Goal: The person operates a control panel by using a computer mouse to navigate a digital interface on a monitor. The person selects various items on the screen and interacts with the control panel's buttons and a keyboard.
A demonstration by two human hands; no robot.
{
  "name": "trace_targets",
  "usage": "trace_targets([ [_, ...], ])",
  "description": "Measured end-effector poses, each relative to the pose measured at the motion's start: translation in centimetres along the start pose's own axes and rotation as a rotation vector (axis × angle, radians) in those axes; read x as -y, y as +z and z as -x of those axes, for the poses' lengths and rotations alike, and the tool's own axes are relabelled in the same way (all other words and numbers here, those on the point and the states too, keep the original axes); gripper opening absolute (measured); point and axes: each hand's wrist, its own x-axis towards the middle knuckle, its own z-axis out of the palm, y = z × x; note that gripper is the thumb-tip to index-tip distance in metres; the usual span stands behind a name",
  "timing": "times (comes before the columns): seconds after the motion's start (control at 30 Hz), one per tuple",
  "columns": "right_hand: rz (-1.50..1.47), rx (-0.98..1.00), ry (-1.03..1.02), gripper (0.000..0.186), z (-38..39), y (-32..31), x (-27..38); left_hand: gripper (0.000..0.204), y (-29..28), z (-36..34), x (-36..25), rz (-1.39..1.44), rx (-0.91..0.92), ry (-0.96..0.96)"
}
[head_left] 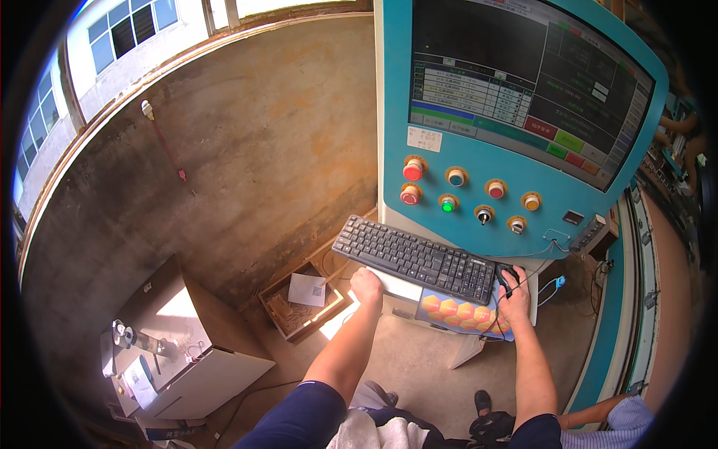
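My left hand point(366, 283) has its fingers curled on the front left edge of the light keyboard shelf point(398, 289), just below the black keyboard point(415, 254). My right hand point(514, 299) grips a black mouse point(507, 277) at the shelf's right, over a colourful hexagon-patterned pad point(460, 314). A thin cable crosses near that hand. Above the keyboard stands a teal control console point(396, 127) with a screen point(523, 82), red, green, blue and yellow buttons, and switches.
A low wooden box point(268, 303) with scraps and paper lies left of the console. A cabinet point(217, 374) bearing small items stands at lower left beside a stained wall point(224, 150). Machinery rails point(628, 299) run along the right. Another person's arm and striped sleeve point(617, 419) show at lower right.
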Motion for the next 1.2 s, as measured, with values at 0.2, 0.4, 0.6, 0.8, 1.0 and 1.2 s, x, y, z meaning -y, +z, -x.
trace_targets([
  [0.2, 0.004, 0.004, 0.013, 0.038, 0.0, 0.0, 0.1, 0.035, -0.6, 0.2, -0.3, 0.068, 0.030, -0.042],
  [0.4, 0.015, 0.002, 0.019, 0.040, 0.1, 0.0, 0.2, 0.043, -0.3, 0.1, -0.1, 0.219, 0.025, -0.139],
  [0.6, 0.007, -0.002, 0.024, 0.040, 0.1, -0.1, 0.2, 0.044, -0.9, 0.4, -0.8, 0.308, 0.018, -0.196],
  [0.8, -0.005, -0.012, 0.017, 0.040, 0.0, 0.1, 0.1, 0.046, 0.2, -0.3, 0.2, 0.254, 0.020, -0.179],
  [1.0, 0.001, -0.008, 0.020, 0.040, 0.1, 0.0, 0.1, 0.045, 0.0, -0.1, 0.0, 0.264, 0.028, -0.175],
  [1.2, 0.003, 0.000, 0.019, 0.040, 0.1, 0.0, 0.1, 0.043, -0.5, 0.1, -0.3, 0.264, 0.021, -0.155],
])
